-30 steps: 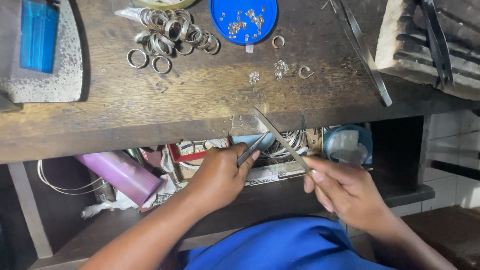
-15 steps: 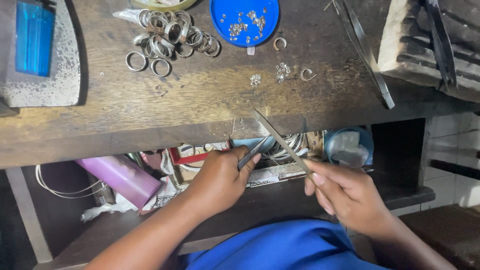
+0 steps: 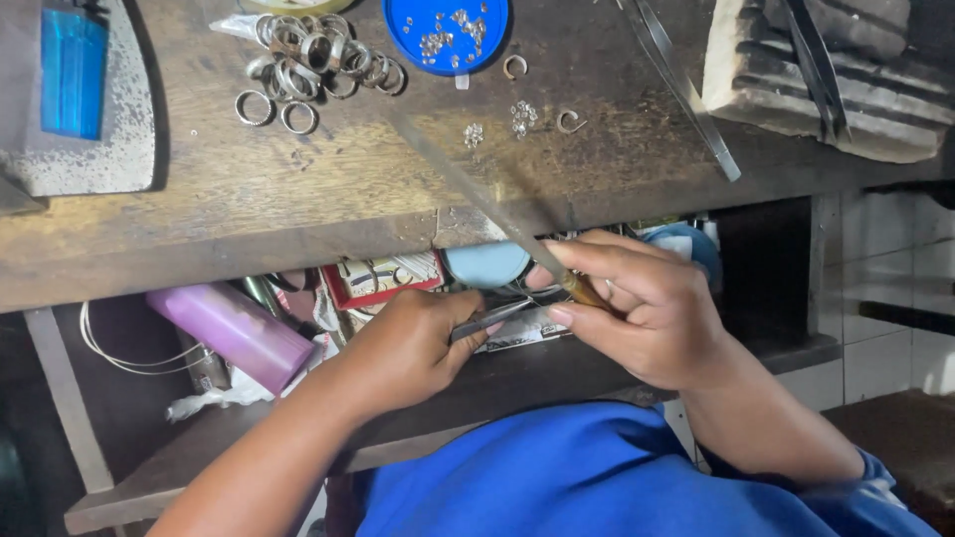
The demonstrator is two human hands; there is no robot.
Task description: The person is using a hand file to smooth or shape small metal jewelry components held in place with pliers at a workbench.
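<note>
1. Tweezers (image 3: 492, 320), pinched in left hand (image 3: 403, 348), sit below the bench's front edge.
2. Right hand (image 3: 637, 308) grips a file (image 3: 468, 184) slanting over that edge.
3. Rings (image 3: 308, 60) and blue lid (image 3: 446, 30) lie at the bench's far edge.

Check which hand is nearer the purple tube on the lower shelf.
Left. The left hand sits just right of the purple tube; the right hand, holding the file, is farther right, beyond the left.

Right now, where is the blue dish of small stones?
Head view: the blue dish sits at the bench's top edge, centre-left, right of the pile of rings, beyond the file.
</note>
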